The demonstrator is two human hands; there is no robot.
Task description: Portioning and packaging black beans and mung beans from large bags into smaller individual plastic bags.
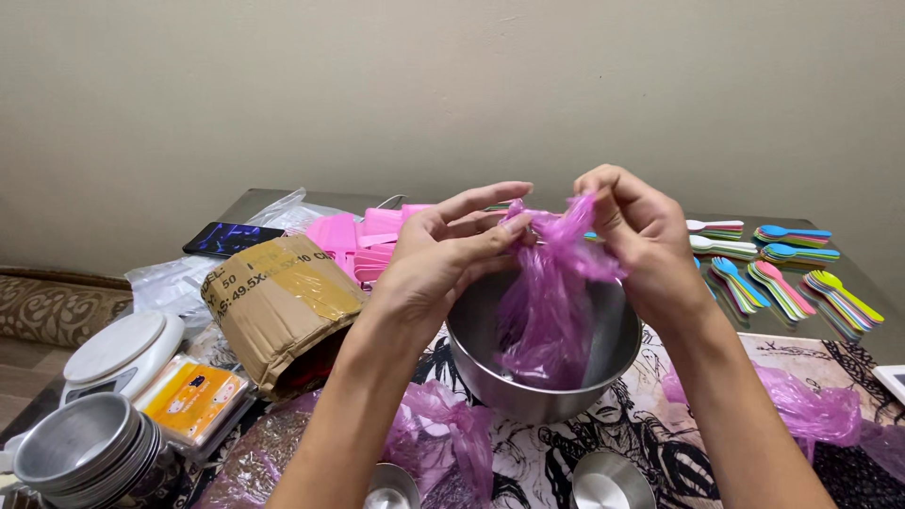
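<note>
Both hands, left hand (452, 247) and right hand (633, 226), pinched the pink plastic bag (551, 302) closed over the steel bowl (471, 344); best kept gripped high, centered.

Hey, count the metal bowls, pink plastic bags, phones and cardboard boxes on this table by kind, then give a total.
Steel mixing bowl: 1
Small metal cups: 2
Pink plastic bags: 3, namely the bag in both hands, one in front, one at right
Phone: 1
Cardboard box: 1
Total: 8
</note>
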